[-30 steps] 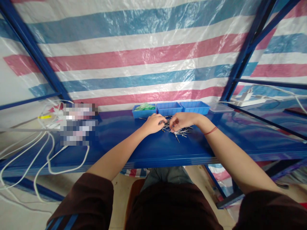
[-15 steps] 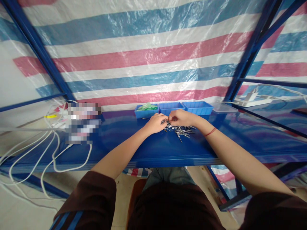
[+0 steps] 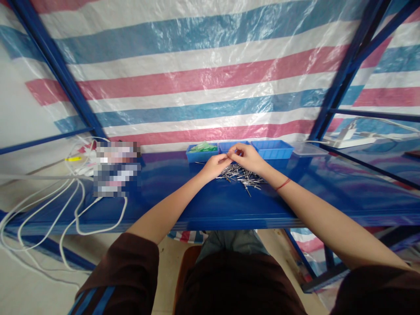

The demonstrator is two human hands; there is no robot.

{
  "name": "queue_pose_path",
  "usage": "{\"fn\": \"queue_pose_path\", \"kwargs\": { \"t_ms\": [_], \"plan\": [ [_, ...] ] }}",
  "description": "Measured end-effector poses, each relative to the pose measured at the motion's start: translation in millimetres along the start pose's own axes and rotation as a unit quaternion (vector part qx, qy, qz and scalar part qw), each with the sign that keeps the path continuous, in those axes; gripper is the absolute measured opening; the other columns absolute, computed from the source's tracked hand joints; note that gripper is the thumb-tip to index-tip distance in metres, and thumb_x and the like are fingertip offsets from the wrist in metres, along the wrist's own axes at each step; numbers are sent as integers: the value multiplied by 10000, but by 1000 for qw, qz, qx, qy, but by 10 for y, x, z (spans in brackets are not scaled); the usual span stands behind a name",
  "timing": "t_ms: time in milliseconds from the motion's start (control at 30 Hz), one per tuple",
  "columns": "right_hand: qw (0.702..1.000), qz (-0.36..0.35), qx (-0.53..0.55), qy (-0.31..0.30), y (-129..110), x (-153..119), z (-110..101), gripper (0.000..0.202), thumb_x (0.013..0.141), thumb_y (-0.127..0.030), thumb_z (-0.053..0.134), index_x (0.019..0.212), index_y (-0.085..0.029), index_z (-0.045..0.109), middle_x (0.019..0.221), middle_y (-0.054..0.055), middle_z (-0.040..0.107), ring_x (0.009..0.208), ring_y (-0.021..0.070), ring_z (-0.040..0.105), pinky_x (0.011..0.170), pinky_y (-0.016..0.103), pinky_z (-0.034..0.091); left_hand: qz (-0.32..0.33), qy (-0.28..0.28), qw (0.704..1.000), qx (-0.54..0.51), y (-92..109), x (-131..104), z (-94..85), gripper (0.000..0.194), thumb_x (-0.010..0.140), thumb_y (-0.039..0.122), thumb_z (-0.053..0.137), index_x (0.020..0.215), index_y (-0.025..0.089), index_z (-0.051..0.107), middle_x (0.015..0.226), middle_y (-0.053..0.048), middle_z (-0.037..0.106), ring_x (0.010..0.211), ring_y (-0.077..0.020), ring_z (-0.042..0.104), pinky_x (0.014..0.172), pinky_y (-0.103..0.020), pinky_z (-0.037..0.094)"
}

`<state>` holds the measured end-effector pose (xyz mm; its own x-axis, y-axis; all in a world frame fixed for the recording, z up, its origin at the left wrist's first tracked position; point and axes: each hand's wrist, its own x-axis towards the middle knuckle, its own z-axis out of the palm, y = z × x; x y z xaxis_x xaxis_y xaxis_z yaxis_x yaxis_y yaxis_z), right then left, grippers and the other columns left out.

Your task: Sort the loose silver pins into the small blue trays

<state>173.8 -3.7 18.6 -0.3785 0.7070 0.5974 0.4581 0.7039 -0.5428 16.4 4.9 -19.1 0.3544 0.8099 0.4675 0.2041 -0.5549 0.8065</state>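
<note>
Over a heap of thin silvery metal pieces, perhaps pop rivets [image 3: 246, 177], my two hands meet at the fingertips. My left hand [image 3: 215, 166] is closed, its fingers pressed together; what it holds is hidden. A pinch of thumb and forefinger closes my right hand [image 3: 247, 158] beside the left fingertips, and anything between them is too small to make out. Just behind the hands stand three blue bins: the left bin [image 3: 201, 156] contains green packets [image 3: 204, 147], the middle bin [image 3: 226, 146] is partly covered by my right hand, and the right bin [image 3: 272, 151] shows its ribbed inside.
A clear plastic lid or tray [image 3: 310, 149] lies right of the bins. White cables [image 3: 78, 214] loop over the blue table [image 3: 164, 205] at left, near a blurred-out object [image 3: 114, 168]. A white power strip [image 3: 351, 139] sits at far right. Blue posts flank a striped sheet.
My right hand has lifted slightly off the pile, its fingertips meeting the left hand's. More of the metal pieces show beneath. The whole view has shifted a little.
</note>
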Motion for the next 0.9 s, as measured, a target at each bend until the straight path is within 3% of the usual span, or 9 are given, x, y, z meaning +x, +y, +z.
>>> {"fn": "queue_pose_path", "kwargs": {
  "t_ms": [133,367,500,667,900],
  "plan": [
    [1000,-1,-12,1,-8,-10,1,232,744,-368,564,744,-139,603,719,41,609,618,119,489,608,271,386,2,21,999,39,-10,-14,-5,323,805,358,558,979,101,649,891,-67,686,866,-203,613,806,-341,458],
    [998,-56,-26,0,-95,-27,-26,243,800,-361,514,803,-154,642,795,59,624,669,131,510,641,277,398,22,5,999,36,-101,26,-7,364,777,360,597,1041,112,632,970,-79,682,914,-210,613,831,-333,455],
    [997,-67,-34,7,-106,-26,-70,254,801,-355,491,812,-157,650,784,51,616,648,123,494,630,271,387,29,15,999,31,-73,32,-40,323,789,375,570,952,106,645,916,-67,679,854,-182,608,811,-321,452],
    [998,-48,-43,20,-86,-19,-149,215,760,-298,496,795,-153,651,805,53,627,644,121,493,633,276,384,7,35,999,34,27,13,-54,224,760,331,586,825,122,631,815,-34,659,760,-143,590,781,-297,449],
    [998,-28,-47,28,-50,-8,-207,214,744,-283,497,802,-152,656,836,66,642,652,129,505,626,280,391,-54,68,996,2,138,3,-69,195,769,294,546,868,141,616,853,-40,657,834,-150,593,799,-298,453]
  ]
}}
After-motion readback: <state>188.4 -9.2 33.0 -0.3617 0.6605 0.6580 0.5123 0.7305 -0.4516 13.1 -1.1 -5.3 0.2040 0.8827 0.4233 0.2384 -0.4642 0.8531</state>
